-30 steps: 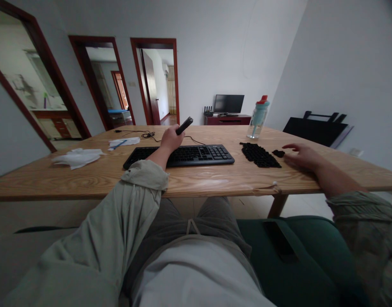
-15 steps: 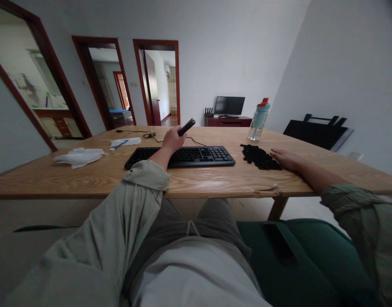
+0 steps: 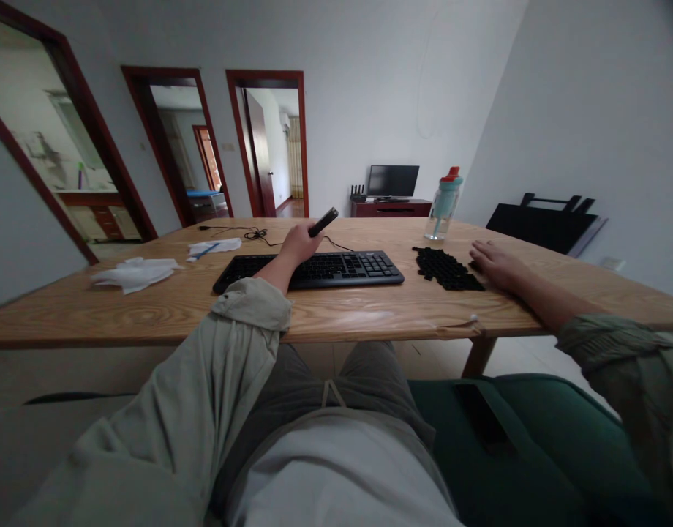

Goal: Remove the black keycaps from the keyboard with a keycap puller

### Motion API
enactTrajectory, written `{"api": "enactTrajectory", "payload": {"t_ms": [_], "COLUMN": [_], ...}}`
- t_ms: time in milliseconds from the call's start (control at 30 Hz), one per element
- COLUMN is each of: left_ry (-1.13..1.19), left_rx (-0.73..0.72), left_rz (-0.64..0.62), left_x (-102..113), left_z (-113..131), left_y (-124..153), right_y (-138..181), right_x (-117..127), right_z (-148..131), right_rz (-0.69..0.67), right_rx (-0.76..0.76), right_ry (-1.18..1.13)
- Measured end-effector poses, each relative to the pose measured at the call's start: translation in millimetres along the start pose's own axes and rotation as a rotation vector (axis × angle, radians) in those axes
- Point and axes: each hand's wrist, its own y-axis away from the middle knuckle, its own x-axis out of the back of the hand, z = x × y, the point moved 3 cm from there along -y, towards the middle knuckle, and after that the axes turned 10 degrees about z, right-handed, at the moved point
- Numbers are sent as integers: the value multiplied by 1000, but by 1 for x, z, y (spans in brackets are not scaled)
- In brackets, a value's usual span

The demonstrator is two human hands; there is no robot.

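Observation:
My left hand (image 3: pixel 299 244) is raised over the black keyboard (image 3: pixel 314 269) and is closed round a slim black stick-like tool (image 3: pixel 322 222) that points up and away. My right hand (image 3: pixel 493 263) lies flat on the wooden table (image 3: pixel 150 307), fingers stretched out, at the right edge of a pile of loose black keycaps (image 3: pixel 445 268). The hand covers the few keycaps at the pile's right side. The keyboard's cable (image 3: pixel 254 233) runs off behind my left hand.
A teal water bottle (image 3: pixel 443 203) with a red cap stands behind the keycaps. Crumpled white tissues (image 3: pixel 134 273) and a white sheet with a blue pen (image 3: pixel 213 247) lie at the left. A dark phone (image 3: pixel 479 417) rests on the green seat beside my leg.
My right hand has slid left from beside the keycap pile and settled flat against its right edge, covering the small separate cluster. The left hand has stayed raised with the tool.

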Motion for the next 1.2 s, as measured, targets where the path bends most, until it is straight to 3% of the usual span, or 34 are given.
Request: {"api": "enactTrajectory", "payload": {"t_ms": [100,233,367,433,500,600,767,867,1000,1100,1200], "left_ry": [7,5,4,1,-9,5,61,-102,-276,-346,-347], "left_rx": [12,-45,-145,-183,-196,-141,43,199,344,395,371], "left_rz": [-71,-111,-174,-213,-245,-283,-497,-388,-243,-300,-345], "left_x": [-9,-18,-23,-24,-22,-15,9,39,79,92,93], "left_z": [4,20,31,31,26,14,-28,-69,-118,-140,-145], "left_y": [0,2,6,6,4,-2,-14,-19,-14,-7,-2], "right_y": [-5,-24,-39,-43,-43,-42,-47,-52,-57,-61,-64], "right_x": [27,35,2,-16,-27,-30,-21,-26,-37,-39,-37], "right_z": [-36,-131,-251,-297,-323,-327,-274,-250,-239,-237,-235], "right_rz": [150,72,-116,-70,52,118,240,268,293,325,389], "right_rx": [18,154,324,346,340,269,-2,-105,-157,-155,-143], "right_ry": [-78,-306,-715,-853,-943,-1021,-967,-966,-975,-937,-925]}}
